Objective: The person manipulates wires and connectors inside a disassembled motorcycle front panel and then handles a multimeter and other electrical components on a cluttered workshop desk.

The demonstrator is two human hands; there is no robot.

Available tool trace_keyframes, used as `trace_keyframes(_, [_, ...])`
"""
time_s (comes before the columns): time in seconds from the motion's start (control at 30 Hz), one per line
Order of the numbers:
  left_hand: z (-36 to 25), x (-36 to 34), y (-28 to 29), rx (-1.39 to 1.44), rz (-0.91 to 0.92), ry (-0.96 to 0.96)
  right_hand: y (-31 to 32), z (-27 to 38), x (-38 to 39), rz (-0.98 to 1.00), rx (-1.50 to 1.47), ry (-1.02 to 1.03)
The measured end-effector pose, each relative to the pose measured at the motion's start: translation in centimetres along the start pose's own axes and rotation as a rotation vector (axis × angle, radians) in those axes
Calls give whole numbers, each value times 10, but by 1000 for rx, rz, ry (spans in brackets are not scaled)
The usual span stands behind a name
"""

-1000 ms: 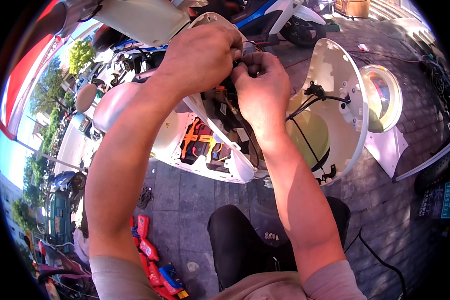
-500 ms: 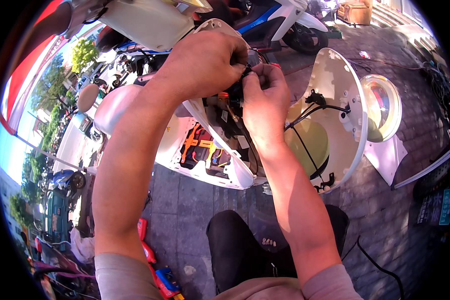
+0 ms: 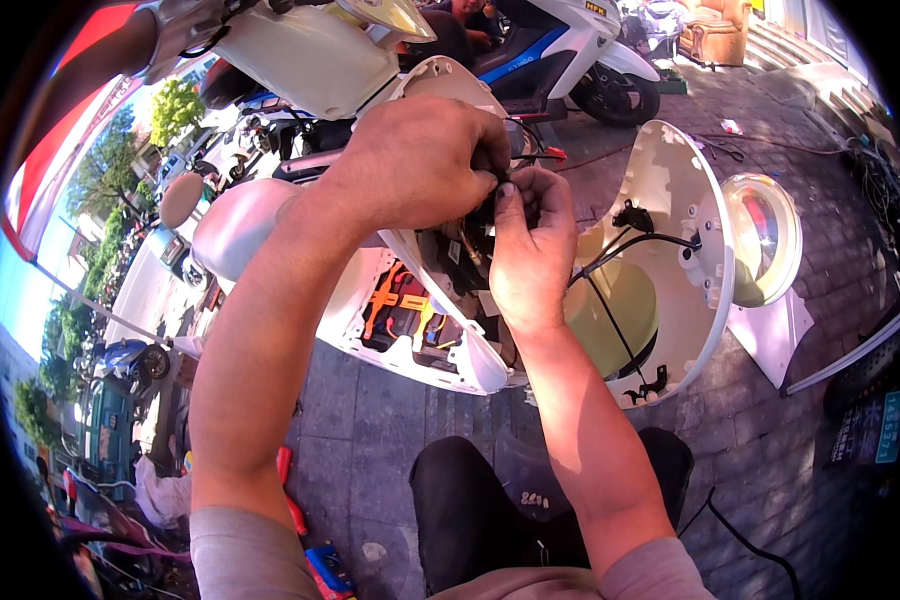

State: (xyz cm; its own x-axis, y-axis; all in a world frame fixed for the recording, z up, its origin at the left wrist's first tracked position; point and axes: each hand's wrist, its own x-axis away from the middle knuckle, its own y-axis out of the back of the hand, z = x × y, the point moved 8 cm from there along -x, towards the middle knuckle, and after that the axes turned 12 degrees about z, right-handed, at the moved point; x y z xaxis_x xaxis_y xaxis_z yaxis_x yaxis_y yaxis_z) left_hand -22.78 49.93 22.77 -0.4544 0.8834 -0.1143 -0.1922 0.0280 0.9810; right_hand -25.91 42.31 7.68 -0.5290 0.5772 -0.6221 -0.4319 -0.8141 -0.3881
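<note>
My left hand [image 3: 425, 160] and my right hand [image 3: 535, 245] meet over the opened body of a light-coloured scooter. Both are closed, fingertips pinching at a small black part [image 3: 502, 190], mostly hidden by the fingers; its kind cannot be made out. A thin black wire [image 3: 540, 156] shows just beyond the fingertips, near a small red piece. Below my left wrist, batteries with orange straps [image 3: 406, 302] sit in the scooter's white floor section [image 3: 485, 372]. To the right of my right hand stands a detached-looking cream body panel [image 3: 705, 230] with black cables [image 3: 625, 243] across it.
A round clear-fronted lamp [image 3: 765, 240] lies beyond the panel at right. A white and blue scooter [image 3: 570, 60] stands behind, with a person [image 3: 470, 20] beside it. Red tools and a blue meter-like device [image 3: 330, 572] lie at lower left. A black cable [image 3: 750, 540] crosses the paving.
The view has tilted, so the scene sits slightly lower. Both hands remain pinched together at the black part, with little change in their fingers. The person behind has come into view.
</note>
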Motion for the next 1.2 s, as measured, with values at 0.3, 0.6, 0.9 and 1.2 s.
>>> trace_keyframes(0.3, [-1,3,-4,-72,4,33,0,18,1,50,79,-41])
trace_keyframes(0.6, [-5,6,-8,-161,-48,-59,6,37,-17,126,294,-261])
trace_keyframes(0.9, [-6,6,-8,-110,-54,-51,12,14,-17,132,131,-226])
trace_keyframes(1.2, [-10,10,-8,-182,-134,-105,12,3,4,-18,-44,-13])
